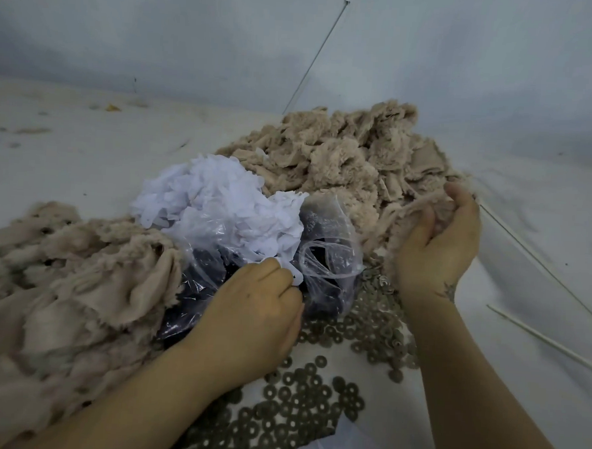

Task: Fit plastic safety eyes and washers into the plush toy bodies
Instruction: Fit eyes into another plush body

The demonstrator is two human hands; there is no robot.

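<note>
The right hand (pixel 436 238) grips one beige plush body (pixel 404 218), fingers curled round the fabric, at the near edge of the far plush pile (pixel 346 151). The left hand (pixel 255 311) reaches into the mouth of the clear plastic bag (pixel 325 232), fingers bent and pinched at a scrap of the white material (pixel 220 193); whether an eye is between the fingertips cannot be seen. The dark safety eyes (pixel 195 277) lie inside the bag, and the washers (pixel 313 397) are spread on the table (pixel 85 151) just below both hands. A second plush pile (pixel 62 263) lies at left. For this step, take one eye only, hold it by the dome with the post free, and keep the plush body spread so the eye hole can be located. Keep a washer within easy reach of the same hand.
</note>
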